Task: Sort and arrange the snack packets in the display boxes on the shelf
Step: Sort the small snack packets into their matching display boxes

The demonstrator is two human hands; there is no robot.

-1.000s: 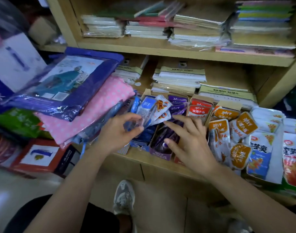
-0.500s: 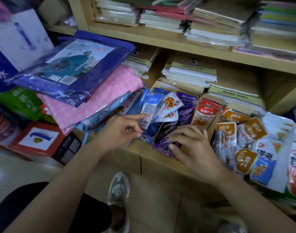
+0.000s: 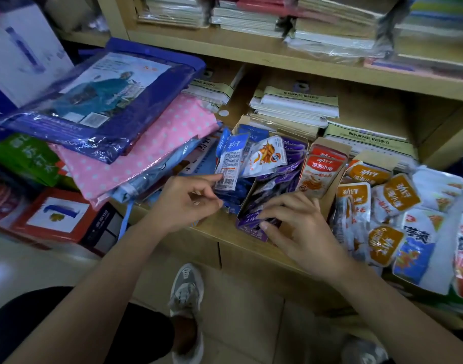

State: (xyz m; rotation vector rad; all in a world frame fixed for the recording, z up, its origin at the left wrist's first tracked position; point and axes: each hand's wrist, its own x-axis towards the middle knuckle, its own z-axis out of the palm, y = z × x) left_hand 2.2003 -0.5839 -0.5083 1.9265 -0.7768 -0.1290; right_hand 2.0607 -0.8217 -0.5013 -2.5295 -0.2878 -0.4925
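Several display boxes stand side by side on the wooden shelf (image 3: 214, 232). My left hand (image 3: 184, 200) pinches a fan of blue-and-white snack packets (image 3: 231, 164) above the blue box (image 3: 233, 203). My right hand (image 3: 300, 227) lies over the front of the purple box (image 3: 247, 224), its fingers curled round purple packets (image 3: 282, 174) inside. A red box (image 3: 321, 169) with red packets stands just right of it. Orange packets (image 3: 398, 193) lie loose further right.
Folded raincoat packs in blue (image 3: 101, 101) and pink (image 3: 135, 158) overhang the shelf's left end. Stacked notebooks (image 3: 293, 109) fill the back of the shelf and the board above. Larger blue-and-white bags (image 3: 419, 245) crowd the right. My shoe (image 3: 185, 298) is on the floor below.
My left hand has kept its hold on the fanned blue packets. My right hand's fingers have curled down into the front of the purple box.
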